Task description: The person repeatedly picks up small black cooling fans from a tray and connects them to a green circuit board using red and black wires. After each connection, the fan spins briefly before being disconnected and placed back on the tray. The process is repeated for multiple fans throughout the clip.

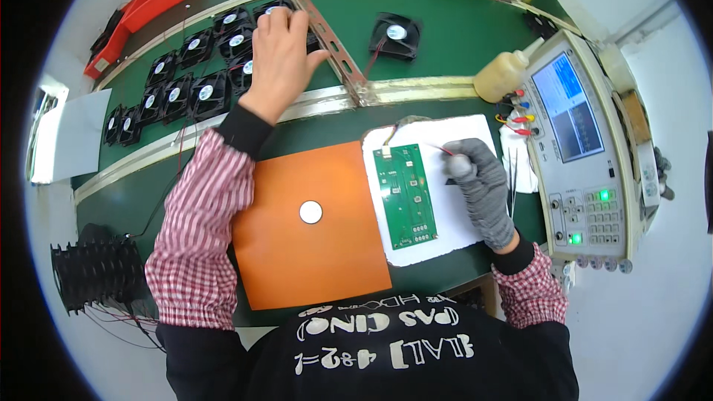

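Bare left hand [281,56] over a black fan [263,6] toward the surface's [460,30] far edge, left of the slotted metal rail [327,35]; fingers bent, grip can't be told. Step, as judged: handling a fan. Any lift would call for a frame hold, clear of the rail. Gloved right hand [484,193] curled by a thin red lead [441,148], beside the green circuit board [401,200]; can't tell if grasping. Round pale fan labels, instrument screen [569,108] text: too small to read.

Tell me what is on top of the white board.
A green circuit board lies on the white board, with the gloved right hand over the part beside it. What the circuit board and hand cover can't be seen.
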The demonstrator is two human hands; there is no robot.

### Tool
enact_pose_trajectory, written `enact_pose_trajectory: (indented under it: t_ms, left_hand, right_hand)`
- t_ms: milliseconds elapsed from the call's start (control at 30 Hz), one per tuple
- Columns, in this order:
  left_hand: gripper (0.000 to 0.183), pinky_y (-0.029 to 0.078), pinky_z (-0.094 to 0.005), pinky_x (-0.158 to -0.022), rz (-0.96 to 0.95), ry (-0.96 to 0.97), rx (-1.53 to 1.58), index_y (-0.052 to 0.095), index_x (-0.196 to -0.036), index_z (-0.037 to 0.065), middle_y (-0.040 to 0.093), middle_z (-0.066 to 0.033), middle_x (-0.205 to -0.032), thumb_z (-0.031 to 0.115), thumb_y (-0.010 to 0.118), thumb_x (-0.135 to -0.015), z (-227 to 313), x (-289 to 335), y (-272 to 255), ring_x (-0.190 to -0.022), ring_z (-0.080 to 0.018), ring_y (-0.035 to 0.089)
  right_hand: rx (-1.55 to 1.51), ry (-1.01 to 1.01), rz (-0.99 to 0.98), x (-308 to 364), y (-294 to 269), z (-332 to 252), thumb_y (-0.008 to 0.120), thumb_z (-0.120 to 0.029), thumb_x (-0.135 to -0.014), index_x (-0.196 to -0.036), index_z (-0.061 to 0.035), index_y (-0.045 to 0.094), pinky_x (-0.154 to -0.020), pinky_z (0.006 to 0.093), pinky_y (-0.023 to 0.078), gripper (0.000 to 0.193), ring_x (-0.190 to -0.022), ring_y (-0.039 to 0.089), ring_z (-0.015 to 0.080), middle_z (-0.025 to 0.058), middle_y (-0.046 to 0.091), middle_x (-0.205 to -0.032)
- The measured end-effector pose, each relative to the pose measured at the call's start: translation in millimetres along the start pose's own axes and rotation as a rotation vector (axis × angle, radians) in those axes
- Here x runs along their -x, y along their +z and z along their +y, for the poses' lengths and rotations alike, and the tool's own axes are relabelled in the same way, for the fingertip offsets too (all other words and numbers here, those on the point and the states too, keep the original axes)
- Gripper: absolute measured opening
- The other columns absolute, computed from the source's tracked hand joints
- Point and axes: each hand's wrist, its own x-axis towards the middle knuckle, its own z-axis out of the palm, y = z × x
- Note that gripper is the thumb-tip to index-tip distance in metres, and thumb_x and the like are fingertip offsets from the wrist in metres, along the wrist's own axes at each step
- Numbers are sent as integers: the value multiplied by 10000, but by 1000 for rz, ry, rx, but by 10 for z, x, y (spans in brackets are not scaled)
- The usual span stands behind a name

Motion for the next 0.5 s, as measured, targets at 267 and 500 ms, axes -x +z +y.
enact_pose_trajectory:
  t_ms: [267,500]
  left_hand:
    - [96,380,-409,-724,-191,257,288,531,-727,72,501,-91,-874,60,625,-713,195,393,-481,-842,-283,509]
    - [150,526,-405,-893,-239,973,520,556,-811,97,560,-71,-914,160,659,-722,886,1150,-1546,-908,-243,593]
  right_hand:
    - [621,-496,149,-93,-113,-241,702,-48,-804,-1327,-45,507,-952,391,506,559,-1167,530,285,179,532,-1269]
    - [489,-733,-552,-8,343,-377,737,-48,-716,-1329,-125,532,-797,384,523,651,-901,609,302,111,605,-1050]
